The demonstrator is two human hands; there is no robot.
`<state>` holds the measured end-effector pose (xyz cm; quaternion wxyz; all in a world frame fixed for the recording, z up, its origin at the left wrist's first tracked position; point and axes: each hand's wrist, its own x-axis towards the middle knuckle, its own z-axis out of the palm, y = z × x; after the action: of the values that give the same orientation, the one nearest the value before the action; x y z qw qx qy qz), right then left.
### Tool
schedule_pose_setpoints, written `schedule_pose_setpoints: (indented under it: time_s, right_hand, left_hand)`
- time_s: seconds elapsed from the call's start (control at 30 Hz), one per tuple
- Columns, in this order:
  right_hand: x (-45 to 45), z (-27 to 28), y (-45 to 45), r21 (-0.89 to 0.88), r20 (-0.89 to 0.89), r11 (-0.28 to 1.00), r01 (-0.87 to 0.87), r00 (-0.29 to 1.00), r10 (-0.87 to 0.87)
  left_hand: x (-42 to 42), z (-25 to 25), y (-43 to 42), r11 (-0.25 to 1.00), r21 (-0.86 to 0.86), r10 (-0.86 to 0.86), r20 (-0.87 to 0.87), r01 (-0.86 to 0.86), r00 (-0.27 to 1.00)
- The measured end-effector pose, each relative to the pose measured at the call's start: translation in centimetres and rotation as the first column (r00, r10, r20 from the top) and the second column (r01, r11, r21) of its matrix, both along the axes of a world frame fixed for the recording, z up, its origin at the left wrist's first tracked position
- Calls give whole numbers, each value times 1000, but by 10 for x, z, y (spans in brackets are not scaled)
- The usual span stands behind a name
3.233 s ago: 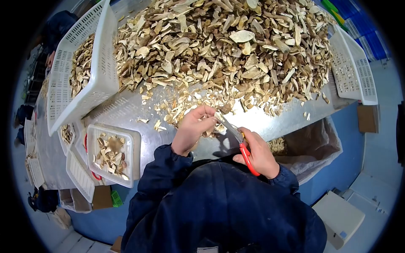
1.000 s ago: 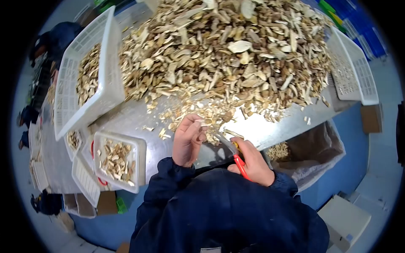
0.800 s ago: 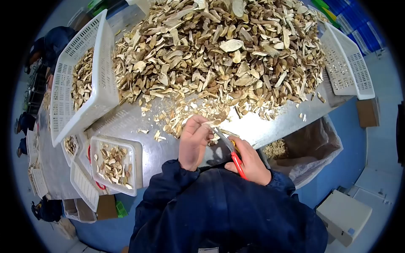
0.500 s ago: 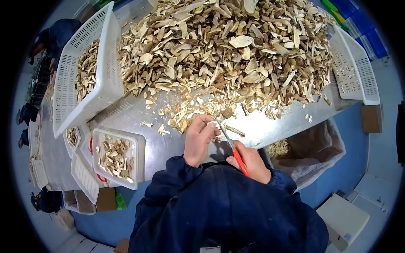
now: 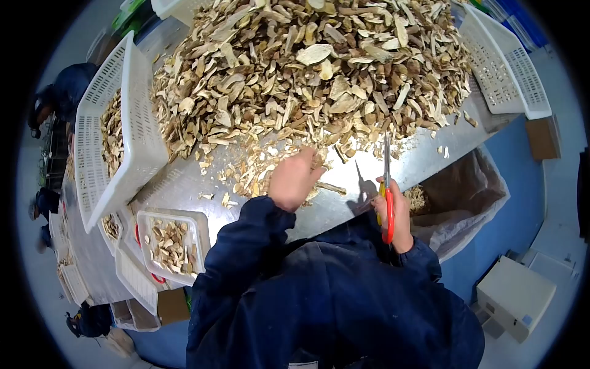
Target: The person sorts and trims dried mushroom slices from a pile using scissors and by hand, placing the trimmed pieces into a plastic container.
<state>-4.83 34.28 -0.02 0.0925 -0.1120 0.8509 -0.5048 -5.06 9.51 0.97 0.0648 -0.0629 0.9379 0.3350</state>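
My left hand (image 5: 294,179) is over the small pale scraps (image 5: 249,169) at the near edge of a big heap of dried mushroom-like slices (image 5: 319,80). Its fingers are bunched and partly smeared by motion; whether they grip a piece cannot be made out. To the right, my right hand (image 5: 399,215) is closed on scissors (image 5: 389,212) with red and yellow handles, blades pointing away from me. Between the hands, a long thin slice (image 5: 332,187) lies on the metal table (image 5: 310,222).
At left stand a tall white basket (image 5: 144,132) of slices and a small white tray (image 5: 204,229) of cut pieces. Another white basket (image 5: 491,61) is at right, above a lined bin (image 5: 458,230). Other people (image 5: 70,89) are at far left.
My left hand has moved from the scissors' tips towards the heap. My right hand has moved right, turning the scissors more upright in view. The camera view has shifted slightly.
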Motion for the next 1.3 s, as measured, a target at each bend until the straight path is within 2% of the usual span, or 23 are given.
schedule_pose_setpoints:
  time_s: [0.03, 0.07, 0.17, 0.2, 0.23, 0.27, 0.3, 0.33, 0.37, 0.4, 0.5, 0.6, 0.63, 0.67, 0.7, 0.73, 0.83, 0.87, 0.97, 1.07, 1.17, 1.2, 1.3]
  right_hand:
    - [0, 0, 1, 2, -7, 1000, 5, 1000, -5]
    - [1, 0, 1, 5, -12, 1000, 9, 1000, -9]
    - [1, 5, 0, 33, -58, 999, -14, 998, 15]
    - [0, 6, 0, 25, -41, 1000, -17, 999, 18]
    - [-1, 7, 0, 17, -25, 1000, -21, 999, 22]
    - [-2, 8, 0, 8, -9, 1000, -25, 1000, 25]
    - [-3, 9, -1, 10, -1, 1000, -25, 1000, 25]
    - [-3, 10, -1, 13, 8, 1000, -27, 1000, 27]
    - [-4, 10, -2, 18, 16, 999, -32, 999, 31]
    - [-4, 11, -3, 20, 18, 999, -44, 999, 43]
    - [-6, 13, -3, 51, 20, 996, -79, 997, 78]
    - [-6, 17, -6, 85, 34, 991, -104, 994, 102]
    - [-6, 16, -5, 74, 41, 992, -101, 994, 99]
    - [-7, 16, -5, 63, 47, 993, -97, 994, 94]
    - [-7, 15, -5, 66, 48, 993, -94, 995, 91]
    - [-6, 15, -5, 69, 49, 993, -92, 995, 89]
    - [-7, 17, -7, 64, 47, 993, -96, 995, 93]
    - [-7, 18, -7, 59, 45, 994, -96, 995, 94]
    - [-6, 15, -5, 78, 44, 993, -92, 995, 88]
    - [-6, 19, -6, 134, 56, 985, -111, 993, 105]
    - [-5, 14, -5, 106, 21, 988, -110, 994, 108]
    - [-4, 14, -4, 110, 23, 988, -111, 994, 109]
    - [-5, 15, -4, 119, 29, 986, -115, 993, 112]
  left_hand:
    - [-5, -5, 6, 976, -204, -76, -3, 74, 997]
    - [-8, -9, 10, 987, -153, -39, 82, 51, 996]
    - [-12, -20, 5, 960, -266, -77, 64, 91, 995]
    - [-11, -22, -1, 998, 37, -60, 107, 56, 992]
    - [-11, -23, -10, 943, 334, -53, 154, -1, 987]
    - [-10, -24, -19, 800, 596, -60, 201, -73, 978]
    - [-8, -22, -28, 568, 805, -118, 287, -172, 951]
    - [-4, -20, -36, 280, 916, -198, 348, -287, 916]
    - [0, -17, -39, -32, 916, -290, 375, -400, 881]
    - [6, -11, -34, -82, 903, -217, 396, -421, 892]
    - [12, -9, -37, -207, 873, -294, 375, -441, 879]
    - [15, 0, -45, 55, 953, -330, 298, -297, 896]
    - [17, -8, -52, 340, 918, -333, 320, -204, 887]
    - [19, -23, -60, 593, 800, -330, 343, -90, 880]
    - [20, -31, -65, 790, 612, -322, 366, 34, 873]
    - [18, 20, -58, 767, 628, -171, 399, -132, 901]
    - [16, 18, -69, 733, 661, -200, 435, -160, 878]
    - [14, 21, -73, 807, 585, -229, 440, -84, 869]
    - [9, 23, -66, 941, 295, -230, 206, 164, 951]
    - [-9, -1, -64, 992, 111, 71, -50, -65, 996]
    - [-27, -33, -65, 969, -228, 35, -257, -96, 966]
    - [-30, -34, -63, 962, -257, 34, -228, -94, 973]
    - [-29, -32, -67, 984, 59, 175, -212, -166, 961]
